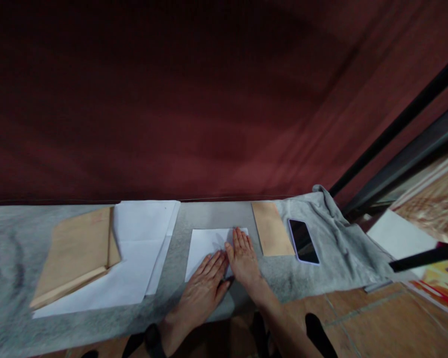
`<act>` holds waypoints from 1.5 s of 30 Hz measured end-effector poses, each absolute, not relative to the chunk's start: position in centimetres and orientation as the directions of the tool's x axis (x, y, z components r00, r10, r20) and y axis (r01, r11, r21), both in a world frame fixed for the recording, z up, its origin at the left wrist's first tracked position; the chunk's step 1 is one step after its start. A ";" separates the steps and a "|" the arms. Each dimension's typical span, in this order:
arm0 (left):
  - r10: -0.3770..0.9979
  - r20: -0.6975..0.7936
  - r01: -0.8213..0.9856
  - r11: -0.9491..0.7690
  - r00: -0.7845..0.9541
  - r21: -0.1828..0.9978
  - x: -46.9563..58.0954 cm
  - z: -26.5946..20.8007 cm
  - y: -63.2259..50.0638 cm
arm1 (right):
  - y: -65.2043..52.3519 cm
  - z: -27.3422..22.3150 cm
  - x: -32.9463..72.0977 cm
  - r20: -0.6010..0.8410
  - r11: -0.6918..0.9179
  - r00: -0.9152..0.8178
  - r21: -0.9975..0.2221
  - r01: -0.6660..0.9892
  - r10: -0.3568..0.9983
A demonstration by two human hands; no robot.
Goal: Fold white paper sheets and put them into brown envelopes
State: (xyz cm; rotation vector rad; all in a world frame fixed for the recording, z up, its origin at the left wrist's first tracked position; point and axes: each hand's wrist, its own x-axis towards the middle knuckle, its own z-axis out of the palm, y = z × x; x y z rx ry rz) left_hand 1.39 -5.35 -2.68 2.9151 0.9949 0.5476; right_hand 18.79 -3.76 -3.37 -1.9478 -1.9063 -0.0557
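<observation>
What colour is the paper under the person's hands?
The paper is white where it shows, seen in the head view.

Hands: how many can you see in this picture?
2: the left hand, fingers flat on the white paper, and the right hand, beside it near the paper's right edge.

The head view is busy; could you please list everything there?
White sheet: one, white, centre
Loose sheets: several, white, left
Paper stack: one, brown, partly on loose sheets
Phone: one, black and lilac, right of centre
Paper piece: one, brown, left of phone
Cloth: one, grey, beneath these
Backdrop: one, dark red, behind
Bars: two, black, right
Panel: one, white, right
Patterned surface: one, brown-cream, right edge
Printed item: one, red-yellow, lower right
Floor tiles: several, brown, bottom
Unclear shapes: several, dark, bottom edge
Wristband: one, black, left wrist
Left hand: one, bare, on white sheet
Right hand: one, bare, on white sheet
</observation>
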 end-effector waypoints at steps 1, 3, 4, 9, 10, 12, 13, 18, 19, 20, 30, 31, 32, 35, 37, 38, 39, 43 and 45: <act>0.581 0.312 0.570 -0.810 0.752 0.135 1.2 -2.7 -5.5 | -3.7 -3.1 18.6 0.288 0.085 -0.001 -0.281 0.956 0.958; 0.566 0.293 0.545 -0.824 0.770 0.158 0.9 -2.8 -5.9 | -3.6 -2.7 18.3 0.248 0.227 -0.150 -0.320 0.920 0.957; 0.566 0.287 0.540 -0.824 0.773 0.170 0.8 -2.9 -6.0 | -3.7 -2.6 18.1 0.234 0.281 -0.209 -0.334 0.900 0.949; 0.561 0.266 0.519 -0.827 0.784 0.215 0.5 -2.6 -6.2 | -3.6 -2.5 17.7 0.202 0.291 -0.231 -0.356 0.888 0.952; 0.556 0.264 0.514 -0.830 0.788 0.215 0.4 -2.4 -6.2 | -3.5 -2.5 17.7 0.199 0.268 -0.208 -0.357 0.895 0.958; 0.550 0.261 0.509 -0.835 0.794 0.211 0.2 -2.1 -6.2 | -3.2 -2.5 17.8 0.196 0.227 -0.166 -0.355 0.907 0.967; 0.547 0.255 0.507 -0.836 0.797 0.208 0.1 -2.0 -6.2 | -3.1 -2.6 17.9 0.197 0.213 -0.151 -0.352 0.911 0.969; 0.513 0.182 0.463 -0.848 0.839 0.256 -0.9 -1.6 -5.9 | -2.8 -2.7 18.1 0.211 0.182 -0.114 -0.338 0.924 0.971; 0.505 0.161 0.451 -0.847 0.848 0.282 -1.1 -1.4 -5.8 | -2.8 -2.8 18.1 0.213 0.182 -0.114 -0.333 0.925 0.970; 0.496 0.136 0.438 -0.843 0.858 0.311 -1.3 -1.3 -5.6 | -2.8 -2.8 18.1 0.214 0.182 -0.115 -0.327 0.927 0.970; 0.491 0.109 0.439 -0.841 0.864 0.316 -3.7 -0.6 -6.0 | -3.0 -3.5 18.6 0.246 0.140 -0.081 -0.231 0.963 0.966; 0.515 0.147 0.462 -0.839 0.844 0.287 -3.8 -1.0 -6.1 | -3.1 -3.6 18.7 0.254 0.129 -0.069 -0.226 0.966 0.965; 0.545 0.188 0.494 -0.830 0.817 0.257 -3.8 -1.4 -6.1 | -3.1 -3.7 18.8 0.262 0.119 -0.058 -0.223 0.968 0.963; 0.639 0.301 0.611 -0.768 0.708 0.192 -3.2 -2.9 -5.8 | -3.2 -3.9 18.8 0.281 0.106 -0.042 -0.219 0.970 0.959; 0.687 0.337 0.675 -0.717 0.644 0.174 -2.3 -3.5 -5.3 | -3.2 -4.0 18.8 0.286 0.110 -0.044 -0.218 0.970 0.957; 0.705 0.339 0.697 -0.697 0.623 0.168 -1.7 -3.7 -5.0 | -3.1 -4.0 18.8 0.285 0.110 -0.045 -0.218 0.970 0.957; 0.719 0.336 0.714 -0.681 0.609 0.163 -1.1 -3.8 -4.7 | -3.1 -4.0 18.7 0.283 0.110 -0.045 -0.218 0.970 0.958; 0.760 0.311 0.759 -0.633 0.571 0.152 1.2 -4.1 -3.4 | -3.2 -3.9 18.7 0.276 0.105 -0.042 -0.217 0.970 0.960; 0.778 0.309 0.778 -0.609 0.548 0.155 2.0 -4.4 -2.7 | -3.2 -3.9 18.7 0.278 0.108 -0.045 -0.216 0.970 0.960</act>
